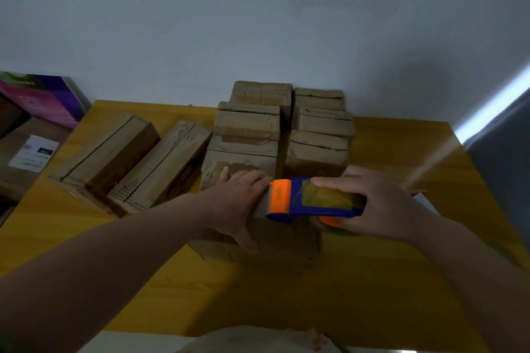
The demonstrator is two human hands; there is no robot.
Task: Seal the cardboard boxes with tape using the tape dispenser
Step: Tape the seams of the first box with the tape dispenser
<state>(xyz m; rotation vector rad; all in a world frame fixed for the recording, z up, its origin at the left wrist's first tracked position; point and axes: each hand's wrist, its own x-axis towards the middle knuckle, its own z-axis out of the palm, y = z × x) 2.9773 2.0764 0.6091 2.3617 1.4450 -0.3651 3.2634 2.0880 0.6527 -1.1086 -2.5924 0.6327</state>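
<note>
A blue and orange tape dispenser point(309, 200) with a roll of brown tape lies across the top of a cardboard box point(275, 240) at the table's middle. My right hand point(375, 203) grips the dispenser from the right, fingers over the roll. My left hand point(243, 197) presses flat on the left part of the same box, fingers spread, right beside the dispenser's orange front end. Most of the box top is hidden by my hands.
Several taped cardboard boxes point(249, 123) are stacked in two columns behind, up to the wall. Two long boxes point(114, 152) lie slanted at the left. The yellow table point(315, 295) ends at left and right; a purple carton point(46, 100) stands off its left edge.
</note>
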